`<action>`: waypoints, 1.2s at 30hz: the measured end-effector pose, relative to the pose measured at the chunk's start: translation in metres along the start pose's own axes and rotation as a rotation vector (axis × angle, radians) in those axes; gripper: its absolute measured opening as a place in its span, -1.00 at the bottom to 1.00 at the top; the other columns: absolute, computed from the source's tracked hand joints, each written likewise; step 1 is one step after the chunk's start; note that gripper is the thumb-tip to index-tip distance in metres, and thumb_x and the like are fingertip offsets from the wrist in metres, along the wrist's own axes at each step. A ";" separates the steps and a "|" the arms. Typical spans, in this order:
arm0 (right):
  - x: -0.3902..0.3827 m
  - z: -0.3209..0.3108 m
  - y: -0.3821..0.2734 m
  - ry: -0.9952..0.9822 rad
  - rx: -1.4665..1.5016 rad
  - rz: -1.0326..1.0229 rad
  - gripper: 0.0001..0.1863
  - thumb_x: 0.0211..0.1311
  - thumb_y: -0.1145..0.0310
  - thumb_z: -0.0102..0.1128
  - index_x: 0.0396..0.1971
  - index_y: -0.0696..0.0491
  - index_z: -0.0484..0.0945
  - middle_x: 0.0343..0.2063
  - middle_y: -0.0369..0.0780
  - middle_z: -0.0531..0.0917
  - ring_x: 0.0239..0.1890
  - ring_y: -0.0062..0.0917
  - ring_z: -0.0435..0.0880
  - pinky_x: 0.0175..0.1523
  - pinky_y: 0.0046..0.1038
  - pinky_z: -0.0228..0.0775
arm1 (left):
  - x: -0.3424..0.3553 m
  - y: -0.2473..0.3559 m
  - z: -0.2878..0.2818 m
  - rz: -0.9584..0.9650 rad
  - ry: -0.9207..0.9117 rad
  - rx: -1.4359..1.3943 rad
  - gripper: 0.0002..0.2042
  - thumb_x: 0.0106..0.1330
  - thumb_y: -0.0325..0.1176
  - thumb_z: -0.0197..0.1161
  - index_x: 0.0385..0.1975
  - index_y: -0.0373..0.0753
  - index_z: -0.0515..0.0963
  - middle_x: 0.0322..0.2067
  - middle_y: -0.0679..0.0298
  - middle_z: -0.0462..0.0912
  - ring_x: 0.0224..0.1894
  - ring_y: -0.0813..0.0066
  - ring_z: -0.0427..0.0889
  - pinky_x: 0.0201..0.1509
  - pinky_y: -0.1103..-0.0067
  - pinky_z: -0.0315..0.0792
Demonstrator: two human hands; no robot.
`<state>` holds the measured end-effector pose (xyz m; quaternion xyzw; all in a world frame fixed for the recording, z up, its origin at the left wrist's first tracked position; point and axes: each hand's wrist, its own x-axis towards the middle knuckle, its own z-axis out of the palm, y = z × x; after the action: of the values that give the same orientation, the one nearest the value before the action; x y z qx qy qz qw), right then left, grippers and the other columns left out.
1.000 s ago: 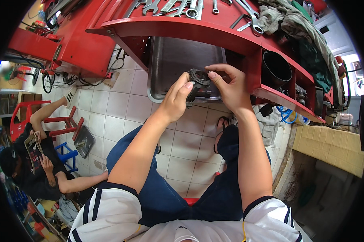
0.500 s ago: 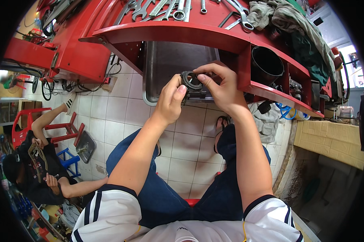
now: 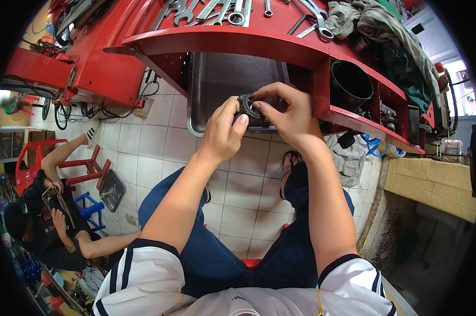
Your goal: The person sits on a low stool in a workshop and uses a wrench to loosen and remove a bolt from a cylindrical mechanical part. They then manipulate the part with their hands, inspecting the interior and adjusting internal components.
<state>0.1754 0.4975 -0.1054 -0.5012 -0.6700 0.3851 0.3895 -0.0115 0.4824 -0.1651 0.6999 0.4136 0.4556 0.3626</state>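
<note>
A small dark metal part with a round, ring-like opening (image 3: 247,105) is held up between my two hands, above the near edge of a grey metal tray (image 3: 191,118). My left hand (image 3: 221,131) is closed round its left side, with the thumb raised in front. On the opposite side, my right hand (image 3: 291,115) has its thumb and forefinger pinched at the ring's rim. Fingers cover much of the part, so its exact kind cannot be made out.
Several wrenches (image 3: 238,18) lie on the red workbench (image 3: 232,39) beyond my hands. A black round container (image 3: 350,84) sits in a compartment at the right, below grey rags (image 3: 372,21). At the left, a person (image 3: 53,221) sits near a red chair (image 3: 85,171).
The ring-like part has tilted, and its opening looks narrower. My right thumb has turned in over the rim. At the left, the other person's hands have shifted.
</note>
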 end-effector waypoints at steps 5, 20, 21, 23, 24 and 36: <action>-0.002 0.000 0.005 0.002 -0.044 -0.017 -0.82 0.16 0.55 0.38 -0.21 0.13 0.71 -0.34 -0.23 0.74 -0.31 -0.57 0.61 -0.24 -0.48 0.37 | 0.000 0.001 0.000 0.001 -0.053 0.106 -0.61 0.45 -0.05 -0.03 -0.16 -0.33 0.45 -0.23 -0.01 0.56 -0.19 -0.07 0.54 -0.02 0.25 0.39; -0.005 0.007 0.007 0.042 -0.060 0.005 -0.82 0.19 0.56 0.33 -0.20 0.17 0.67 -0.36 -0.18 0.71 -0.32 -0.55 0.62 -0.23 -0.50 0.39 | 0.000 -0.005 0.001 0.056 -0.067 0.317 -0.52 0.48 0.04 -0.04 -0.07 -0.36 0.48 -0.15 -0.02 0.56 -0.12 -0.07 0.54 0.01 0.28 0.40; -0.004 0.007 0.009 0.041 -0.048 0.006 -0.82 0.19 0.55 0.33 -0.19 0.17 0.67 -0.35 -0.19 0.72 -0.32 -0.55 0.62 -0.23 -0.51 0.39 | 0.000 -0.004 0.001 0.053 -0.064 0.325 -0.55 0.45 0.00 0.00 -0.10 -0.36 0.48 -0.16 -0.01 0.56 -0.11 -0.06 0.55 0.00 0.27 0.39; -0.004 0.006 0.011 0.018 -0.052 0.017 -0.82 0.20 0.55 0.33 -0.18 0.17 0.67 -0.32 -0.20 0.74 -0.31 -0.58 0.62 -0.23 -0.52 0.39 | 0.001 -0.002 0.002 0.049 -0.059 0.340 -0.61 0.40 -0.08 0.08 -0.16 -0.37 0.48 -0.19 0.00 0.56 -0.10 -0.03 0.55 -0.01 0.26 0.38; -0.004 0.006 0.011 0.008 -0.054 0.021 -0.82 0.21 0.55 0.33 -0.18 0.17 0.66 -0.30 -0.21 0.75 -0.31 -0.59 0.62 -0.23 -0.53 0.39 | 0.002 -0.002 0.001 0.048 -0.058 0.347 -0.62 0.39 -0.08 0.09 -0.16 -0.36 0.48 -0.19 0.00 0.56 -0.10 -0.03 0.55 -0.01 0.26 0.38; 0.000 0.007 0.018 0.042 -0.005 -0.086 -0.79 0.16 0.54 0.34 -0.18 0.14 0.64 -0.31 -0.22 0.77 -0.33 -0.52 0.67 -0.25 -0.50 0.38 | 0.003 0.000 -0.004 0.044 -0.069 0.327 -0.62 0.39 -0.09 0.10 -0.13 -0.34 0.48 -0.14 0.04 0.57 -0.06 0.01 0.56 0.05 0.28 0.37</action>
<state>0.1756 0.5007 -0.1246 -0.4807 -0.6836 0.3558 0.4184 -0.0147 0.4856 -0.1623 0.7736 0.4541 0.3657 0.2481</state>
